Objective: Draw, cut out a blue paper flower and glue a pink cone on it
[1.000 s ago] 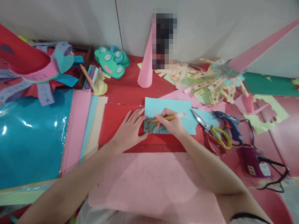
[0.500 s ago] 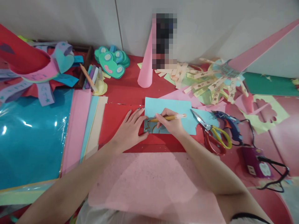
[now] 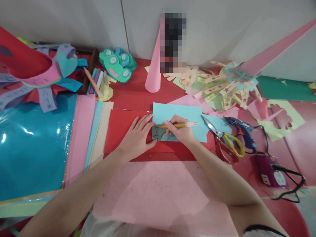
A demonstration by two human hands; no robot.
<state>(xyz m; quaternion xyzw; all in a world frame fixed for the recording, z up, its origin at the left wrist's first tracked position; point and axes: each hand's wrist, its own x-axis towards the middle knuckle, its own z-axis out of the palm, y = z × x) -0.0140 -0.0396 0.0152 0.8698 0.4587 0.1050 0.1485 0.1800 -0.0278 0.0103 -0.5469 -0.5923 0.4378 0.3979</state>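
Note:
A light blue sheet of paper (image 3: 178,111) lies on red paper (image 3: 118,128) in front of me. Gold curved lines, like part of a flower outline, run along the sheet's lower left. My right hand (image 3: 181,129) pinches a gold pen (image 3: 182,125), its tip down at the left part of the blue sheet. With fingers spread, my left hand (image 3: 139,135) lies flat on the red paper, its thumb and fingertips at the sheet's left edge. Just right of the sheet rest scissors (image 3: 223,136) with one red and one yellow handle.
A glue gun (image 3: 244,133) and a purple power block (image 3: 270,172) with a black cord lie at right. Pink cones (image 3: 154,74), green frog cutouts (image 3: 118,65) and paper strips (image 3: 195,77) stand along the back. Stacked coloured sheets (image 3: 37,144) fill the left.
The pen and right hand have shifted very slightly; the gold curve near the pen tip looks marginally longer. The left hand stays in place.

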